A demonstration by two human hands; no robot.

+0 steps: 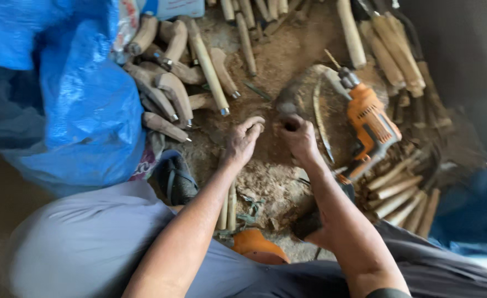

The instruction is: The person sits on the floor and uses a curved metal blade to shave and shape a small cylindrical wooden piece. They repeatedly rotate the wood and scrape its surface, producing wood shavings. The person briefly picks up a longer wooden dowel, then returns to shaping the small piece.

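Observation:
My left hand (244, 140) hovers over the sawdust-covered ground with its fingers curled in; what it grips, if anything, is hidden. My right hand (297, 136) is closed around the dark end of a wooden piece (304, 88) that lies on the ground ahead of it. A curved metal blade (320, 118) rests just right of that hand. An orange power drill (369, 122) with a bit in its chuck lies beside the blade.
Several carved wooden handles (169, 83) lie piled at the upper left, next to a blue tarp bag (67, 94). More wooden sticks (398, 190) are stacked at the right and along the top. A sandal (175, 177) and an orange object (257, 245) sit near my knees.

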